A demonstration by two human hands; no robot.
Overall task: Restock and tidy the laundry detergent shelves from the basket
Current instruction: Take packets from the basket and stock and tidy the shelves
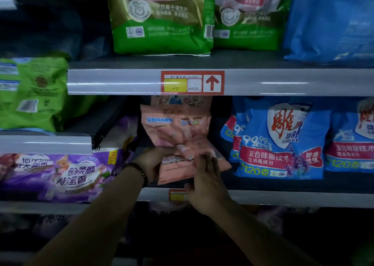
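Note:
Pink detergent bags (178, 124) stand in the middle shelf bay, one behind another. A lower pink bag (176, 169) leans at the shelf's front. My left hand (151, 163), with a dark bead bracelet on the wrist, grips that bag's left edge. My right hand (206, 184) lies flat against the bag's right side with the fingers spread, motion-blurred. The basket is out of view.
Blue detergent bags (279, 142) stand right of the pink ones. Purple bags (66, 174) lie to the left, on a lower shelf section. Green bags (162, 18) and a large blue bag (332, 22) fill the shelf above, whose rail bears a red price tag (192, 82).

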